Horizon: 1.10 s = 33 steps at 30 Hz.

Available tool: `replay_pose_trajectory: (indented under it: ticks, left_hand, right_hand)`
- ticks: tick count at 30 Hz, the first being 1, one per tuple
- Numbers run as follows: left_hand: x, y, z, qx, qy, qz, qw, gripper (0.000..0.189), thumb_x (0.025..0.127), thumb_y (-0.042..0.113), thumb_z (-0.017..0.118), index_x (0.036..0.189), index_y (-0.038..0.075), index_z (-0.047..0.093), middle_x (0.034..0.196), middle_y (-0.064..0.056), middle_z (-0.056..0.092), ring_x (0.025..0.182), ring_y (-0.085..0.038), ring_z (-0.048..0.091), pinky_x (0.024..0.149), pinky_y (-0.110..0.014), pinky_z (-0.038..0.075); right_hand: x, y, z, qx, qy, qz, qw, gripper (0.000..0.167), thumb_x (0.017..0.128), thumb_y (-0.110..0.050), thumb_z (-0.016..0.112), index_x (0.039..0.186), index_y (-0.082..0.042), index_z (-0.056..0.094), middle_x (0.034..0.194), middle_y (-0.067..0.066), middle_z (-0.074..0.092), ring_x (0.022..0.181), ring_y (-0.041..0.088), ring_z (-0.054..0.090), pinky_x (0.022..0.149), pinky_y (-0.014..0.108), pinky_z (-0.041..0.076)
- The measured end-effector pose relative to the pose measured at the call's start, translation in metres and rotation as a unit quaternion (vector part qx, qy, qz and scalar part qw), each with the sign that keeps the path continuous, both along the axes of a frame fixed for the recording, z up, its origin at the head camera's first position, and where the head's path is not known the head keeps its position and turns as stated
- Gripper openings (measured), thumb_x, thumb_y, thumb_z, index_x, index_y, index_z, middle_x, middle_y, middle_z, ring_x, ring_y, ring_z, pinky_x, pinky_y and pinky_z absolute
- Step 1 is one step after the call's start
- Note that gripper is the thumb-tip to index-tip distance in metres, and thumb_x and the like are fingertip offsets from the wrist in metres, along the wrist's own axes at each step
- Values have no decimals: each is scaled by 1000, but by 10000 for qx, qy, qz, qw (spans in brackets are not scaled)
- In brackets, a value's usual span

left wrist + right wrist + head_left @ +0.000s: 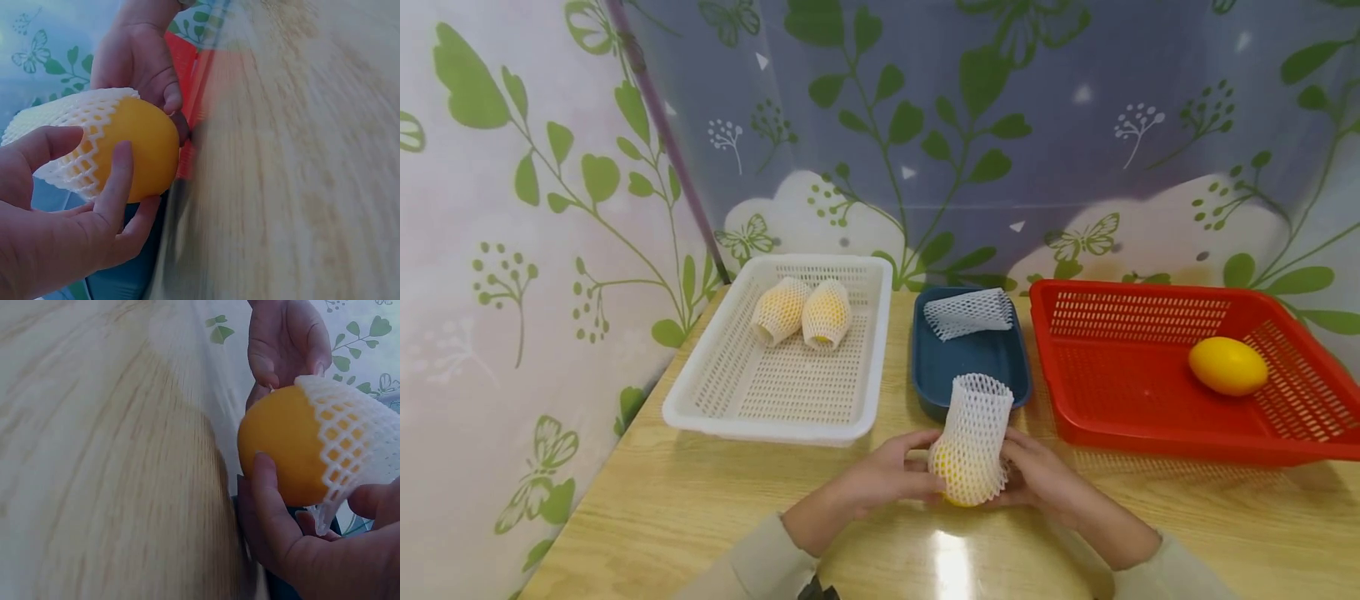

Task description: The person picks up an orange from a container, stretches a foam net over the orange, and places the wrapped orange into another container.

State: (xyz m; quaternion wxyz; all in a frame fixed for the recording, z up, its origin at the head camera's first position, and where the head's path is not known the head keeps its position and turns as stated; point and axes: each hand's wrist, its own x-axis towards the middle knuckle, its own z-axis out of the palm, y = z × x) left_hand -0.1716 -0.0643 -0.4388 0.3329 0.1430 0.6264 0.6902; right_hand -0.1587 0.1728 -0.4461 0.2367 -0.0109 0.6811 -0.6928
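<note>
Sleeves (763, 562) lead to left hand (886, 477) and right hand (1047, 479), both part-curled round yellow fruit (153, 147) between them, foam net (979, 417) pointing far.

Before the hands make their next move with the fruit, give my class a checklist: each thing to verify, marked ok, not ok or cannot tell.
1. Left hand and right hand both on the held fruit: ok.
2. Foam net covering the whole fruit: not ok; the wrist views show one end bare.
3. Grip firm enough: cannot tell.
4. Space in the white basket beside the two netted fruits: ok.
5. Spare net in the blue tray for the bare fruit in the red basket: ok.
</note>
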Motion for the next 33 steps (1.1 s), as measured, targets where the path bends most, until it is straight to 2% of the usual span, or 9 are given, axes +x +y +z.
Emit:
replay_pose_trajectory:
  ticks: [6, 10, 15, 18, 21, 24, 29, 33]
  left_hand:
    - [-4, 1, 5, 25, 295, 125, 9995, 64, 89, -1, 67, 146, 5, 38, 134, -16, 51, 110, -26, 61, 89, -36, 53]
    - [-6, 1, 7, 209, 397, 240, 9987, 65, 90, 3, 68, 146, 6, 37, 137, -15, 43, 105, -26, 61, 88, -39, 54]
    - [-7, 4, 9, 559, 264, 240, 9978, 64, 90, 7, 68, 146, 10, 37, 139, -15, 40, 99, -27, 63, 89, -51, 52]
    - [-8, 6, 12, 680, 213, 229, 9972, 63, 91, 10, 68, 145, 12, 37, 141, -14, 39, 101, -27, 62, 89, -50, 52]
    - [-8, 6, 14, 802, 127, 259, 9964, 64, 91, 8, 67, 147, 12, 36, 144, -16, 36, 103, -28, 62, 90, -47, 52]
    - [-7, 6, 17, 967, -10, 251, 9950, 62, 95, 7, 59, 149, 10, 31, 147, -18, 33, 108, -30, 59, 92, -46, 51]
    - [-7, 7, 22, 1202, -267, 272, 9920, 53, 103, 25, 46, 150, 8, 27, 146, -21, 37, 119, -38, 54, 95, -52, 48]
    - [-7, 9, 23, 1235, -323, 383, 9911, 49, 104, 26, 46, 146, 8, 28, 140, -21, 42, 117, -38, 54, 96, -57, 46]
  right_hand:
    - [-3, -2, 7, -433, -194, -154, 9988, 54, 104, -40, 39, 140, 0, 37, 110, 13, 54, 89, 25, 64, 81, 43, 57]
    - [-5, -2, 14, -879, -181, -118, 9959, 48, 104, -44, 38, 136, -9, 41, 116, 13, 52, 97, 28, 64, 85, 44, 55]
    - [-6, -3, 18, -1245, -11, 203, 9920, 50, 103, -51, 29, 142, -20, 33, 125, 8, 52, 106, 25, 62, 91, 47, 52]
    - [-7, -4, 20, -1518, 145, 424, 9874, 46, 104, -51, 25, 141, -26, 35, 123, 1, 58, 106, 21, 63, 90, 45, 53]
    - [-7, -4, 21, -1722, 265, 533, 9833, 38, 104, -48, 27, 134, -29, 41, 118, -3, 62, 103, 19, 65, 87, 41, 54]
    - [-8, -4, 22, -1783, 430, 623, 9811, 34, 106, -44, 26, 129, -28, 44, 116, -3, 64, 101, 18, 66, 85, 37, 55]
    - [-7, -5, 23, -1556, 703, 543, 9838, 29, 107, -38, 29, 126, -26, 47, 114, -4, 63, 99, 16, 67, 84, 37, 56]
    - [-5, -8, 26, -1239, 841, 355, 9881, 32, 106, -37, 32, 130, -19, 46, 115, -2, 60, 99, 18, 66, 85, 42, 55]
